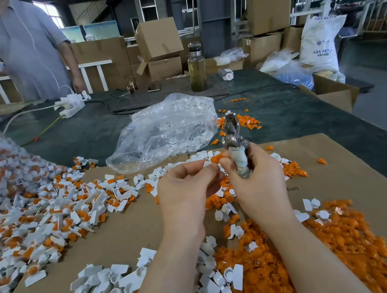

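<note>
My right hand (257, 177) grips the cloth-wrapped handle of a metal plier-like tool (233, 135) whose jaws point away from me, and its thumb and forefinger pinch a small orange cap (218, 158). My left hand (184, 190) pinches a small white plastic part (207, 164) right beside the orange cap, the two pieces touching. Both hands hover above the brown cardboard sheet (130, 233).
Joined white-and-orange pieces (46, 213) pile up at left, loose white parts (108, 292) lie near me, and orange caps (328, 251) heap at right. A clear bag of white parts (167, 130) lies ahead; a glass bottle (196, 68), a power strip (71, 105) and a standing person (21, 46) are beyond.
</note>
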